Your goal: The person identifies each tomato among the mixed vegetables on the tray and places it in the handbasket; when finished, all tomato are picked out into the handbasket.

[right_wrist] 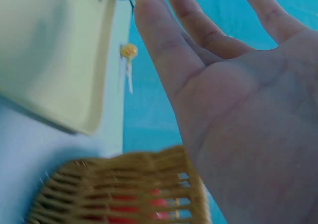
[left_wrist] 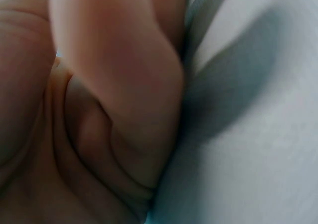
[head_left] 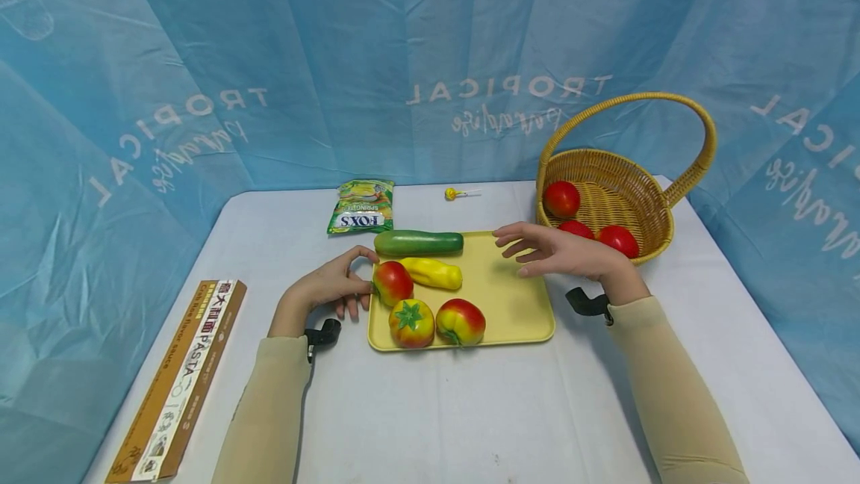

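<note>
On a yellow tray (head_left: 507,312) lie a green cucumber (head_left: 418,243), a yellow pepper-like vegetable (head_left: 433,273) and three red-and-yellow tomatoes: one at the left edge (head_left: 393,282), one in front with its green star-shaped top upward (head_left: 412,323), one beside it (head_left: 460,321). My left hand (head_left: 329,282) is at the tray's left edge, thumb and forefinger spread close to the left tomato; whether they touch it is unclear. Only bent fingers (left_wrist: 119,85) fill the left wrist view. My right hand (head_left: 554,249), holding nothing, hovers over the tray's right side with fingers extended.
A wicker basket (head_left: 661,222) with a tall handle holds several red round fruits (head_left: 561,199) at the back right. Behind the tray lie a Fox's candy bag (head_left: 363,208) and a yellow lollipop (head_left: 452,193). A long pasta box (head_left: 178,379) lies at left.
</note>
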Motion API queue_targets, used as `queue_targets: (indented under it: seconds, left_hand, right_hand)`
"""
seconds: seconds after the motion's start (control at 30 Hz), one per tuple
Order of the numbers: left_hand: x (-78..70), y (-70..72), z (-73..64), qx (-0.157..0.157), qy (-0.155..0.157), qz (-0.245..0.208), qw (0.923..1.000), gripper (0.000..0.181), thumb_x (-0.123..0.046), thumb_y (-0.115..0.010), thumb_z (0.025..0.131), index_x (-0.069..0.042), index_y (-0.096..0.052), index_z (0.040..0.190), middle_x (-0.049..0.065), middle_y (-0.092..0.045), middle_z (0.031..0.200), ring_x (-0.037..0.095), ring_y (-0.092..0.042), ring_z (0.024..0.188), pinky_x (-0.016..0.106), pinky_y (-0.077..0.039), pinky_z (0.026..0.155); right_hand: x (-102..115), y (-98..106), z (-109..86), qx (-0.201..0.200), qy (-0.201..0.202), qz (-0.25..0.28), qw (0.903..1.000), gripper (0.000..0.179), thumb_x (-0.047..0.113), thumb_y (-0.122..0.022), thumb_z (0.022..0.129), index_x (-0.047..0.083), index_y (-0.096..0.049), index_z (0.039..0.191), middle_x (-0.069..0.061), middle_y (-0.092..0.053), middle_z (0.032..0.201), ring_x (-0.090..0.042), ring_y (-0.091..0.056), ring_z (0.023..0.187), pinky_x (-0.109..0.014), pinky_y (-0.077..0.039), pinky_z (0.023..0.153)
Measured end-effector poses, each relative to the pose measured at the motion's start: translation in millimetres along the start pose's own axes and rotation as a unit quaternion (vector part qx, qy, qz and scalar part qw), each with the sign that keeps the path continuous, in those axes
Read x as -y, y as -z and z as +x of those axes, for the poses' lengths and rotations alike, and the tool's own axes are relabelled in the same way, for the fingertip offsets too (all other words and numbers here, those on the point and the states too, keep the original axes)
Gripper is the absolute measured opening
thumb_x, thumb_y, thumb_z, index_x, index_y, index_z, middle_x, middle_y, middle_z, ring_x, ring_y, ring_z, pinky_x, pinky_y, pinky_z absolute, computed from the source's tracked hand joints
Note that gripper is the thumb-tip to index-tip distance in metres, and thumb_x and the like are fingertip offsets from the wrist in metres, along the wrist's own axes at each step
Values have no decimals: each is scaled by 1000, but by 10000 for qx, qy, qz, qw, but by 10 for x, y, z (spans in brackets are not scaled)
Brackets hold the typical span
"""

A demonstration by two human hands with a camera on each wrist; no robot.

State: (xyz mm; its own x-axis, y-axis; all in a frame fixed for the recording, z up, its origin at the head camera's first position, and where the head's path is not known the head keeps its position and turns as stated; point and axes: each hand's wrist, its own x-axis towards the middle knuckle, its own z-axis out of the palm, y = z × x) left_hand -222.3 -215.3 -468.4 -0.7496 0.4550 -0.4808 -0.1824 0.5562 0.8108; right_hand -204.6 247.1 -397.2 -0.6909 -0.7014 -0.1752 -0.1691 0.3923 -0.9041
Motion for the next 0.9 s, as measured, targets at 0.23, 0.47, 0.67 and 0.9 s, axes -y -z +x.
queue_targets:
  seconds: [0.23, 0.47, 0.67, 0.9]
  left_hand:
    - [3, -1, 4, -30, -38, 21, 10000, 56, -23, -68, 98, -22, -38, 145, 13, -77, 81, 21, -70, 53, 27, -57, 48]
    - [3, 0, 5, -21, -7, 22, 10000, 56, -23, -68, 98, -23, -38, 145, 12, -77, 81, 20, -70, 53, 28, -57, 49]
    - [-3, 1, 2, -10, 0, -6, 10000, 56, -22, -67, 98, -22, -37, 146, 12, -76, 80, 20, -69, 52, 28, -57, 49]
    - [-5, -1, -7, 26, -3, -16, 10000, 56, -22, -67, 99, -23, -37, 146, 11, -77, 80, 20, -69, 51, 28, -58, 49]
  right_hand:
    - [-27, -163, 149, 582, -25, 187, 9981, 69, 26, -73, 99, 21, -41, 161, -22, -48, 160, -43, -51, 146, -53, -47, 121]
    - [-61, -290, 266, 1011, -82, 40, 9948, 73, 21, -73, 99, 14, -37, 162, -18, -51, 158, -39, -54, 144, -49, -49, 119]
    - [-64, -369, 316, 1167, 34, 22, 9932, 72, 17, -73, 99, 10, -39, 161, -20, -53, 156, -39, -55, 142, -53, -47, 120]
    - [-58, -452, 363, 1372, 21, 79, 9905, 70, 17, -73, 99, 10, -41, 160, -20, -52, 156, -38, -55, 141, -54, -47, 120]
